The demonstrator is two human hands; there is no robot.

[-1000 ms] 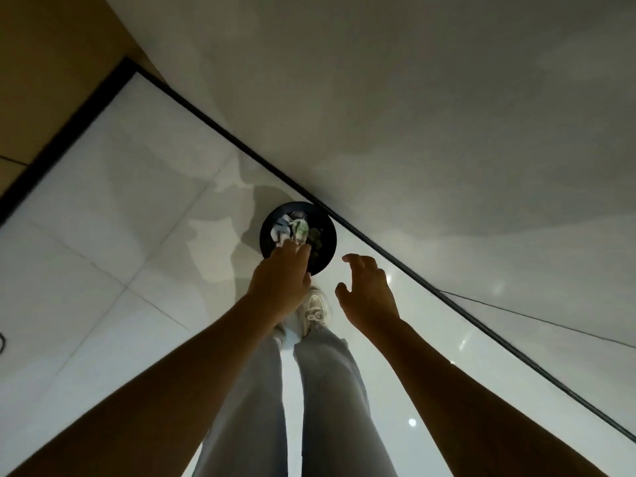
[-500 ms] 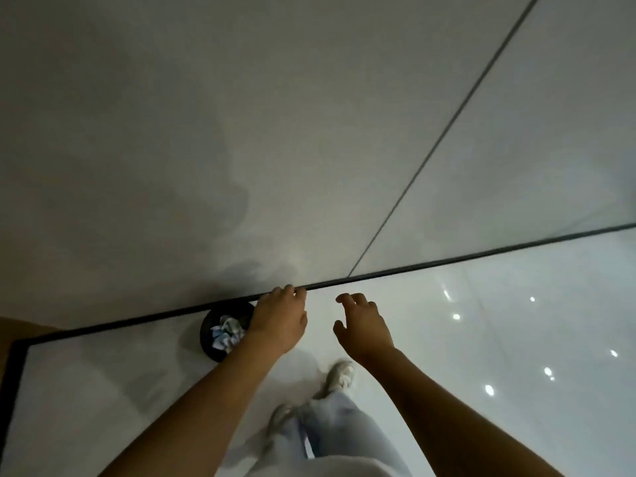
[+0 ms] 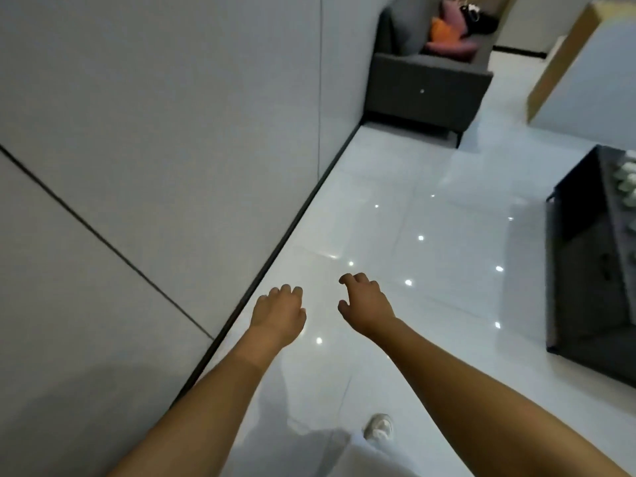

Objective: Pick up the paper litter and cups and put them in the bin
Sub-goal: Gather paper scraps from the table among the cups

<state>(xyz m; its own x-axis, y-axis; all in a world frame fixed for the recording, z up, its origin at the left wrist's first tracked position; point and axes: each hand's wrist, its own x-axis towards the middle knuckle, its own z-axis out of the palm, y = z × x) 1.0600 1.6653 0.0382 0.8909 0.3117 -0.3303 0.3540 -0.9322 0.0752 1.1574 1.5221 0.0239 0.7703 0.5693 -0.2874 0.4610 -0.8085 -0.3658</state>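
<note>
Neither the bin nor any paper litter or cup can be made out in the head view. The left hand (image 3: 279,313) is stretched forward over the floor, palm down, its fingers loosely curled and holding nothing. The right hand (image 3: 367,304) reaches out just beside it, apart from it, the fingers relaxed and slightly bent, the thumb spread, the grip empty too.

No brand, label or readable writing shows anywhere.

Under the hands lies a glossy white tiled floor (image 3: 430,242) that mirrors small points of ceiling light. A black skirting strip (image 3: 292,228) runs along its left edge where it meets a pale grey panelled wall (image 3: 155,132). One light-coloured shoe (image 3: 378,426) shows near the bottom edge, above a pale trouser leg. At the far end, against the wall, stands a dark grey sofa (image 3: 426,87) with pink and orange cushions (image 3: 447,39) on it. On the right, a dark low tabletop (image 3: 585,270) carries small pale objects too blurred to tell. A pale wood-edged cabinet (image 3: 581,67) stands at the upper right.
</note>
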